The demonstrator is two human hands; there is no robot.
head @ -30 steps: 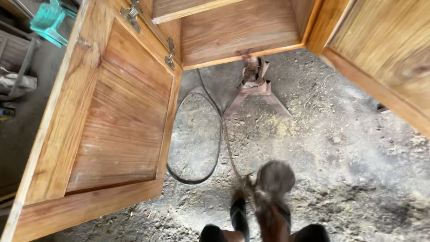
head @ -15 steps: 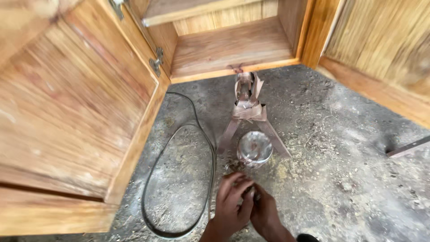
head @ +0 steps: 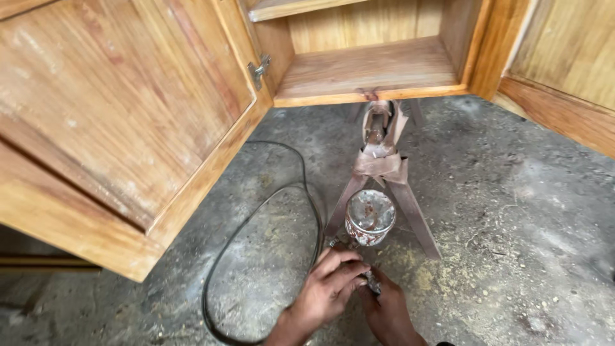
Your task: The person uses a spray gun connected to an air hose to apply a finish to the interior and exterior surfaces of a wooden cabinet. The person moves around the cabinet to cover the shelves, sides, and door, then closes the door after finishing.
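A paint spray gun with a stained metal cup (head: 369, 216) sits low over the concrete floor, in front of a rusty metal stand (head: 380, 168). My left hand (head: 327, 288) and my right hand (head: 384, 307) are both closed around the gun's body just below the cup; the part they grip is mostly hidden by the fingers. A black hose (head: 256, 218) loops across the floor from the gun toward the left.
A wooden cabinet (head: 365, 70) stands open ahead, with its left door (head: 122, 122) swung wide over the floor and the right door (head: 564, 64) at the upper right. Sawdust and grit cover the concrete floor (head: 512, 243).
The view has tilted up and moved closer to the cabinet. My hands have come forward and closed on the spray gun under the cup.
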